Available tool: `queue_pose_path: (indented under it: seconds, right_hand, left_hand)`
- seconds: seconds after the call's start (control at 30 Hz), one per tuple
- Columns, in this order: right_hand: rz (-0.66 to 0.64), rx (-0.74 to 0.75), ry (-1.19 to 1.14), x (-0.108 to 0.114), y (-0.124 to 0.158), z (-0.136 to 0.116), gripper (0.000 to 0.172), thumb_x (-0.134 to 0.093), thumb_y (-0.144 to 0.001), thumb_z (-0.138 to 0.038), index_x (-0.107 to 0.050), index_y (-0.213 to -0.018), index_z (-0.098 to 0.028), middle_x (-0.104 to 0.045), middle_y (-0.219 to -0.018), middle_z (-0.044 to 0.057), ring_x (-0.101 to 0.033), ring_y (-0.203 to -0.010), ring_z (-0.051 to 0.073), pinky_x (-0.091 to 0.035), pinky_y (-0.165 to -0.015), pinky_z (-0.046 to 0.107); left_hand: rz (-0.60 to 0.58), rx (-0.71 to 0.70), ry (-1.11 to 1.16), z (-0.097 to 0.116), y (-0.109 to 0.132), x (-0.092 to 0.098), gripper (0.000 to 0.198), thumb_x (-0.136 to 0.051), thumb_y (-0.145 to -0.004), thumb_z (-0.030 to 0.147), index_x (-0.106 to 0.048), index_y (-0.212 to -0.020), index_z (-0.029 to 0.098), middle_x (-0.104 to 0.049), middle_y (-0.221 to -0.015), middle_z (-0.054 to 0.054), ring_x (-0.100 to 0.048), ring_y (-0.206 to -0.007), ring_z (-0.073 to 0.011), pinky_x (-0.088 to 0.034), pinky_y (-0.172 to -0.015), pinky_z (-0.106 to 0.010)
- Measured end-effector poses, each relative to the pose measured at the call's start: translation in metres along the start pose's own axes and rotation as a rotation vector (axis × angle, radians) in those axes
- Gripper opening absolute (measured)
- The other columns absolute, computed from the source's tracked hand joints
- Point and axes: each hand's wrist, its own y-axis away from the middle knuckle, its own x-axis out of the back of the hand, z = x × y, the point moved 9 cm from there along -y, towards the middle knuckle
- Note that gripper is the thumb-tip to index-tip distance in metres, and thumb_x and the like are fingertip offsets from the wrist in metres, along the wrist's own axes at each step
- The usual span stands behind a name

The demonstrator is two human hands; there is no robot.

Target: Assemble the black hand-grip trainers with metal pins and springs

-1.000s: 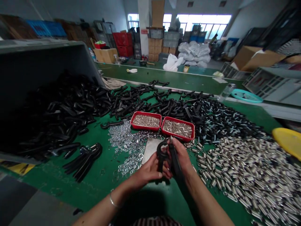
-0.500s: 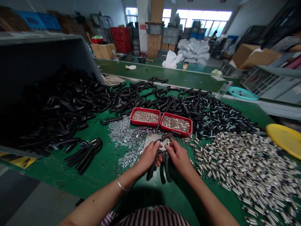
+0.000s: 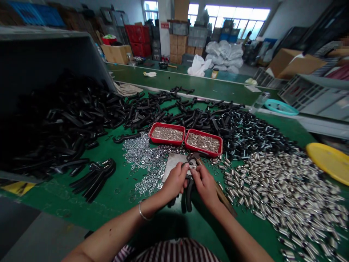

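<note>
My left hand (image 3: 176,179) is closed round a black-handled tool (image 3: 188,196), whose handles hang down below my fingers. My right hand (image 3: 204,183) pinches at the top of the same tool, where a small part is too small to make out. Beneath both hands lies a metal plate (image 3: 170,165). A hammer (image 3: 226,200) with a wooden handle rests beside my right hand, partly hidden by it. Silvery nuts and rings (image 3: 149,182) are spread to the left of the plate. Silver springs (image 3: 267,182) form a large heap on the right.
Two red trays (image 3: 167,142) (image 3: 204,151) of small metal parts sit beyond the plate. Black handles (image 3: 71,123) spill from a grey bin (image 3: 100,62) on the left. Several black tools (image 3: 95,178) lie at the near left. A yellow lid (image 3: 329,163) is at the right.
The tool has turned in my hands, its handles now closer together. My right hand's fingers are nearer to my left. More of the hammer's wooden handle shows. The view has shifted slightly.
</note>
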Motion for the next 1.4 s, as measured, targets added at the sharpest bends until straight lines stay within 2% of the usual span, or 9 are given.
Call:
queue_pose_path:
  seconds: [0.1, 0.33, 0.5, 0.6, 0.83, 1.03, 1.1, 1.23, 1.4]
  right_hand:
    - [0.034, -0.010, -0.034, 0.002, 0.002, -0.001, 0.027, -0.043, -0.099, -0.045, -0.050, -0.087, -0.023, -0.056, -0.068, -0.003, -0.053, -0.061, 0.016, -0.038, -0.060, 0.026]
    - [-0.087, 0.034, -0.006, 0.003, 0.003, -0.020, 0.023, -0.043, -0.101, -0.044, -0.054, -0.097, -0.023, -0.064, -0.078, 0.000, -0.060, -0.068, 0.017, -0.041, -0.063, 0.027]
    - [-0.013, 0.051, -0.036, 0.006, 0.011, -0.029, 0.020, -0.045, -0.099, -0.042, -0.054, -0.099, -0.024, -0.066, -0.077, 0.001, -0.062, -0.069, 0.018, -0.044, -0.063, 0.027]
    - [-0.041, 0.053, -0.046, 0.005, 0.012, -0.035, 0.020, -0.045, -0.100, -0.041, -0.054, -0.101, -0.024, -0.067, -0.081, 0.002, -0.064, -0.072, 0.019, -0.045, -0.064, 0.026]
    - [-0.189, 0.039, -0.026, -0.003, 0.014, -0.036, 0.025, -0.038, -0.103, -0.043, -0.053, -0.096, -0.024, -0.065, -0.079, 0.002, -0.061, -0.070, 0.019, -0.041, -0.063, 0.027]
    - [-0.144, 0.038, -0.017, -0.002, 0.018, -0.040, 0.028, -0.036, -0.103, -0.043, -0.051, -0.087, -0.024, -0.063, -0.075, 0.002, -0.060, -0.068, 0.019, -0.040, -0.063, 0.028]
    - [-0.153, 0.018, -0.020, -0.002, 0.018, -0.042, 0.029, -0.036, -0.103, -0.043, -0.054, -0.090, -0.024, -0.065, -0.078, 0.003, -0.062, -0.072, 0.021, -0.042, -0.066, 0.029]
    - [-0.214, -0.003, -0.019, -0.003, 0.015, -0.047, 0.030, -0.036, -0.103, -0.041, -0.060, -0.108, -0.023, -0.070, -0.092, 0.006, -0.065, -0.086, 0.024, -0.046, -0.076, 0.031]
    - [-0.236, 0.055, -0.004, 0.004, 0.018, -0.058, 0.028, -0.044, -0.100, -0.041, -0.065, -0.108, -0.025, -0.071, -0.102, 0.008, -0.066, -0.089, 0.024, -0.048, -0.078, 0.031]
  left_hand:
    - [0.006, -0.042, -0.039, 0.001, -0.002, 0.003, 0.043, -0.035, -0.097, 0.062, -0.049, -0.098, 0.021, -0.050, -0.050, 0.006, -0.050, -0.036, -0.0140, -0.034, -0.034, -0.021]
    - [0.019, -0.166, -0.100, 0.015, 0.005, 0.016, 0.035, -0.044, -0.097, 0.054, -0.056, -0.104, 0.022, -0.054, -0.053, 0.003, -0.054, -0.043, -0.0168, -0.038, -0.047, -0.026]
    - [0.022, -0.168, -0.072, 0.015, 0.013, 0.018, 0.039, -0.033, -0.100, 0.055, -0.054, -0.106, 0.022, -0.055, -0.052, 0.004, -0.055, -0.042, -0.0168, -0.040, -0.049, -0.026]
    - [0.025, -0.217, -0.165, 0.020, 0.014, 0.022, 0.038, -0.034, -0.100, 0.051, -0.054, -0.112, 0.021, -0.058, -0.056, 0.002, -0.059, -0.047, -0.0183, -0.043, -0.054, -0.028]
    - [-0.061, -0.284, -0.292, 0.021, 0.013, 0.026, 0.043, -0.043, -0.096, 0.054, -0.053, -0.117, 0.018, -0.062, -0.063, -0.001, -0.063, -0.062, -0.0227, -0.045, -0.062, -0.030]
    - [-0.040, -0.310, -0.380, 0.023, 0.016, 0.031, 0.048, -0.056, -0.088, 0.062, -0.055, -0.111, 0.019, -0.067, -0.085, -0.007, -0.066, -0.081, -0.0274, -0.047, -0.073, -0.034]
    - [-0.058, -0.327, -0.417, 0.028, 0.016, 0.032, 0.052, -0.062, -0.082, 0.064, -0.056, -0.108, 0.020, -0.067, -0.087, -0.008, -0.065, -0.083, -0.0287, -0.047, -0.073, -0.035]
    - [-0.096, -0.354, -0.437, 0.039, 0.014, 0.037, 0.054, -0.072, -0.074, 0.065, -0.058, -0.102, 0.021, -0.066, -0.081, -0.007, -0.064, -0.075, -0.0267, -0.045, -0.067, -0.031]
    - [-0.186, -0.397, -0.464, 0.051, 0.022, 0.034, 0.051, -0.078, -0.069, 0.062, -0.056, -0.090, 0.021, -0.057, -0.063, -0.001, -0.061, -0.060, -0.0227, -0.041, -0.057, -0.027]
